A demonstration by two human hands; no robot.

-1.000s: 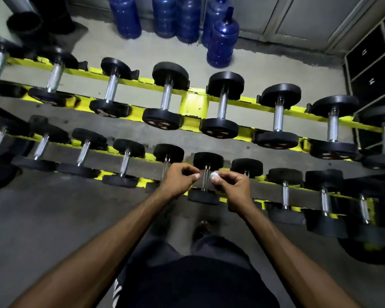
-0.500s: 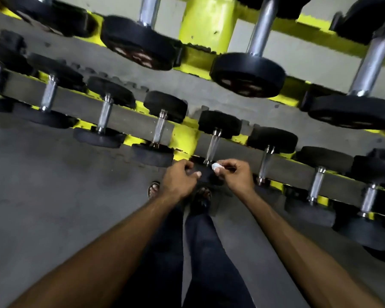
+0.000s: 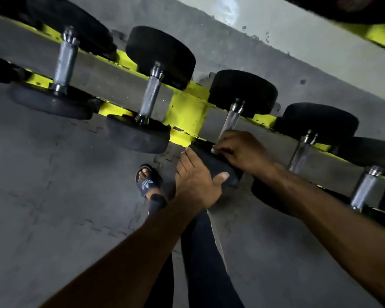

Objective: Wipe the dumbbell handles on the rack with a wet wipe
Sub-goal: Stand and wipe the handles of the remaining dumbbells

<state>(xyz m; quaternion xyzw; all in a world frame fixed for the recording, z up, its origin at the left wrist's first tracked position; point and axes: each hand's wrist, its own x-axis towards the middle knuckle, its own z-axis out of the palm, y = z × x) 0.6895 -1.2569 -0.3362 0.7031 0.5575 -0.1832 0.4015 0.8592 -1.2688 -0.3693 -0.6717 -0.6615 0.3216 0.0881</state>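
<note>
Right hand [image 3: 242, 152], fingers [image 3: 227, 150] clenched on a wet wipe [image 3: 214, 150], works the low end of a dumbbell handle [image 3: 230, 121] just right of the rack's yellow bracket [image 3: 188, 112]. The left hand [image 3: 196, 181] grasps that dumbbell's near head [image 3: 211, 162]. Neighbouring handles [image 3: 150, 94] on both sides of the bracket show no telling sign, so much of the job likely remains.

I wear dark navy trousers [image 3: 200, 270] with a pale side stripe [image 3: 217, 238], and a dark slide sandal [image 3: 147, 182] bearing a white logo.
</note>
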